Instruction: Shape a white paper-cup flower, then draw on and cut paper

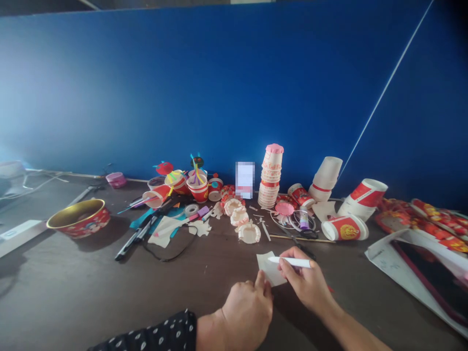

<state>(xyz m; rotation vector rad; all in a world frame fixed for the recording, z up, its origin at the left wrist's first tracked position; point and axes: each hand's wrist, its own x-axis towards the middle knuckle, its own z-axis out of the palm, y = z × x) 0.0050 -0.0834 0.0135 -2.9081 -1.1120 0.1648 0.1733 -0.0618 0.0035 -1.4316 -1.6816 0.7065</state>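
My right hand (306, 283) grips a white pen (299, 262) between thumb and fingers. The pen's tip lies over a small piece of white paper (267, 269) on the table. My left hand (247, 314) has its fingers curled, the index fingertip holding down the paper's near left edge; its thumb is hidden. Beyond the paper stand cut-down paper cup pieces (249, 234) with frilled edges. Dark-handled scissors (309, 251) lie partly behind my right hand.
A tall stack of paper cups (270, 180) stands at the back, with tipped cups (345, 228) to its right. A red and gold bowl (78, 219), pens (137, 236) and paper scraps (166, 229) lie left. A phone (435, 273) rests in a white tray (383, 263) at right.
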